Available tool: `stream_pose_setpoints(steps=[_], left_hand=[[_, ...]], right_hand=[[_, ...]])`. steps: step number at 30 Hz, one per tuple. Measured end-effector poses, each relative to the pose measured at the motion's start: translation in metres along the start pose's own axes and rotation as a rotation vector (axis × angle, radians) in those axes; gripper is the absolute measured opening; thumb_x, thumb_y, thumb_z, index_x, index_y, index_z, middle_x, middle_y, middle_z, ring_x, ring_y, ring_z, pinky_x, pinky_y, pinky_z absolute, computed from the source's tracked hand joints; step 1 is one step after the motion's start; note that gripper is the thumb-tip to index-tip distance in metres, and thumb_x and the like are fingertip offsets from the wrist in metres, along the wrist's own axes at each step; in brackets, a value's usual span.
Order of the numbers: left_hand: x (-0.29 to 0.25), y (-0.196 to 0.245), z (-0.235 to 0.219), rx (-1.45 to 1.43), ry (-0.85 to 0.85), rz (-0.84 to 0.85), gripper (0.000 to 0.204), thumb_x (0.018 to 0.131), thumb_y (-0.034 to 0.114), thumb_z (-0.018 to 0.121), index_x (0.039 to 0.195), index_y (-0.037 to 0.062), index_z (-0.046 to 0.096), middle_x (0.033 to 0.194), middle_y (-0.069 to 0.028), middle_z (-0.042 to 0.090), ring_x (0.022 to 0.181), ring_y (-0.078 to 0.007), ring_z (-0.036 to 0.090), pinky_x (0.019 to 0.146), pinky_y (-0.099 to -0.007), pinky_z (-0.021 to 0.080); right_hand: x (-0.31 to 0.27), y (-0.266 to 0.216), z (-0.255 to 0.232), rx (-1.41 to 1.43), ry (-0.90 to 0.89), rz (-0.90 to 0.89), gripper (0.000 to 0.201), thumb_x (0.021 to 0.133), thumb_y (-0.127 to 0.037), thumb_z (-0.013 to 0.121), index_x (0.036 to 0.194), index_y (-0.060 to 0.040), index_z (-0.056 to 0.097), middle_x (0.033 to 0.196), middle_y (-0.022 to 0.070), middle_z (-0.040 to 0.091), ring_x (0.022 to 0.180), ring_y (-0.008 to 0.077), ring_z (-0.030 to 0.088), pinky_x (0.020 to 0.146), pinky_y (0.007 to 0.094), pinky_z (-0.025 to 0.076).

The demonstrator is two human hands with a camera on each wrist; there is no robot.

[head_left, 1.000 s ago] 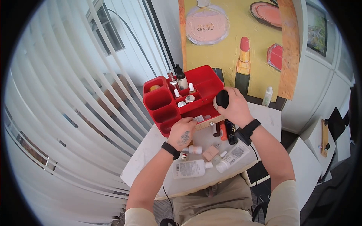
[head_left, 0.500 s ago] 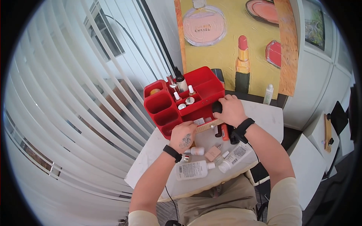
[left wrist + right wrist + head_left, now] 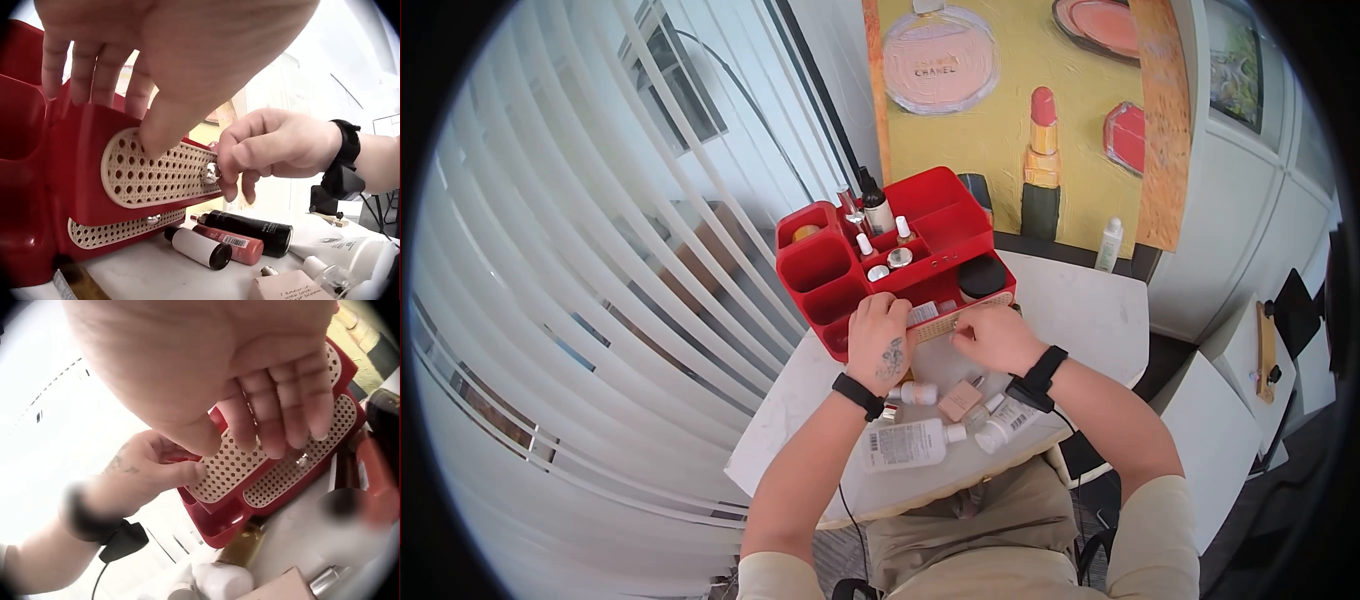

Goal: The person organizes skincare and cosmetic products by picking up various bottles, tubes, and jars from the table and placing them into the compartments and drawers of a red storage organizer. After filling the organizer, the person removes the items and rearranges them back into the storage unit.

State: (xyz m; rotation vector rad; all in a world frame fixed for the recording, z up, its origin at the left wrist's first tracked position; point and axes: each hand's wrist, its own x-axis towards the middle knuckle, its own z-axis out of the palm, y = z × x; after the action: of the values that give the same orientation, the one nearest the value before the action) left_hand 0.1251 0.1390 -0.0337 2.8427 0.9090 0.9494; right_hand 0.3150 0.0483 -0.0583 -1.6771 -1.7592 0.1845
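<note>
A red makeup organizer (image 3: 940,215) with woven-cane drawer fronts stands on the table, its upper drawer (image 3: 156,169) pulled out. In that drawer lies a round jar (image 3: 981,277) with a black lid, beside small packets (image 3: 922,313). My left hand (image 3: 880,340) grips the drawer's left front corner, thumb on the cane panel, fingers over the top edge. My right hand (image 3: 1002,338) is at the drawer's front, fingers loosely bent right by the silver knob (image 3: 211,174); the jar is out of its grasp. The lower drawer (image 3: 125,230) is pushed in.
Below the drawers lie a black bottle (image 3: 250,231), a red tube (image 3: 234,244) and a white bottle with a black cap (image 3: 197,247). Nearer me are a white labelled bottle (image 3: 903,445), a pink box (image 3: 961,399) and a white tube (image 3: 1005,425). A painting (image 3: 1000,130) stands behind.
My right hand set the jar down into the drawer, let go of it and moved down to the drawer's front. My left hand stayed at the drawer's left corner.
</note>
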Motion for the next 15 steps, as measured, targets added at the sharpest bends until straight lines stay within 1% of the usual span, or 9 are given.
stream_pose_setpoints(steps=[2,4,5,7,8,9,11,14,15], left_hand=[[-0.001,0.000,-0.007,-0.008,0.008,-0.018,0.036,0.068,0.005,0.071,0.103,0.0030,0.063,0.113,-0.0124,0.061,0.108,-0.0332,0.055,0.093,-0.0435,0.045],[-0.006,0.000,-0.015,-0.092,0.192,0.025,0.033,0.071,0.006,0.070,0.103,0.0035,0.063,0.109,-0.0137,0.062,0.104,-0.0333,0.058,0.090,-0.0422,0.046],[-0.010,0.000,-0.020,-0.089,0.191,0.027,0.033,0.071,0.006,0.070,0.103,0.0035,0.063,0.109,-0.0137,0.062,0.104,-0.0333,0.058,0.090,-0.0422,0.046],[-0.022,-0.001,-0.033,-0.370,0.242,-0.112,0.032,0.073,0.002,0.069,0.105,0.0026,0.063,0.106,-0.0148,0.063,0.098,-0.0338,0.060,0.086,-0.0401,0.049],[-0.031,-0.001,-0.037,-0.443,0.232,-0.179,0.029,0.077,0.000,0.067,0.105,0.0014,0.063,0.101,-0.0150,0.064,0.092,-0.0314,0.064,0.082,-0.0363,0.051],[-0.039,-0.001,-0.042,-0.527,0.212,-0.253,0.027,0.079,0.000,0.066,0.106,0.0017,0.063,0.100,-0.0123,0.066,0.090,-0.0242,0.065,0.080,-0.0315,0.051],[-0.056,-0.012,-0.045,-0.643,0.203,-0.406,0.023,0.084,0.000,0.064,0.107,0.0013,0.063,0.100,-0.0086,0.067,0.091,-0.0172,0.064,0.082,-0.0282,0.050],[-0.077,-0.033,-0.048,-0.898,0.260,-0.523,0.021,0.088,-0.001,0.060,0.108,0.0006,0.063,0.103,-0.0070,0.067,0.095,-0.0143,0.063,0.084,-0.0274,0.050],[-0.084,-0.041,-0.048,-0.895,0.262,-0.522,0.021,0.088,-0.001,0.060,0.108,0.0006,0.063,0.103,-0.0070,0.067,0.095,-0.0143,0.063,0.084,-0.0274,0.050]], right_hand=[[0.007,0.000,0.003,-0.022,0.000,0.017,0.020,0.080,-0.024,0.063,0.076,-0.0040,0.067,0.074,0.0157,0.066,0.074,0.0333,0.066,0.069,0.0425,0.052],[0.010,0.000,0.004,0.035,0.031,0.032,0.020,0.079,-0.023,0.063,0.076,-0.0040,0.066,0.074,0.0151,0.067,0.074,0.0327,0.066,0.069,0.0426,0.052],[0.011,0.000,0.004,0.037,0.033,0.032,0.020,0.079,-0.023,0.063,0.076,-0.0040,0.066,0.074,0.0151,0.067,0.074,0.0327,0.066,0.069,0.0426,0.052],[0.015,-0.002,0.002,0.061,0.019,0.091,0.019,0.078,-0.024,0.064,0.075,-0.0044,0.067,0.073,0.0139,0.067,0.075,0.0323,0.067,0.070,0.0429,0.052],[0.019,0.001,0.004,0.066,0.024,0.093,0.019,0.078,-0.024,0.064,0.075,-0.0044,0.067,0.073,0.0139,0.067,0.075,0.0323,0.067,0.070,0.0429,0.052],[0.024,0.008,0.009,0.041,0.029,0.073,0.019,0.078,-0.024,0.065,0.076,-0.0047,0.067,0.075,0.0136,0.067,0.076,0.0324,0.067,0.071,0.0432,0.053],[0.033,0.018,0.017,0.018,0.037,0.053,0.020,0.077,-0.024,0.065,0.077,-0.0049,0.067,0.076,0.0133,0.068,0.078,0.0326,0.067,0.072,0.0435,0.053],[0.046,0.029,0.026,0.057,0.032,0.055,0.021,0.077,-0.024,0.066,0.084,-0.0046,0.067,0.084,0.0149,0.068,0.083,0.0327,0.067,0.076,0.0432,0.052],[0.049,0.033,0.028,0.079,0.040,0.026,0.023,0.077,-0.024,0.066,0.089,-0.0043,0.067,0.087,0.0160,0.068,0.086,0.0328,0.066,0.078,0.0425,0.052]])
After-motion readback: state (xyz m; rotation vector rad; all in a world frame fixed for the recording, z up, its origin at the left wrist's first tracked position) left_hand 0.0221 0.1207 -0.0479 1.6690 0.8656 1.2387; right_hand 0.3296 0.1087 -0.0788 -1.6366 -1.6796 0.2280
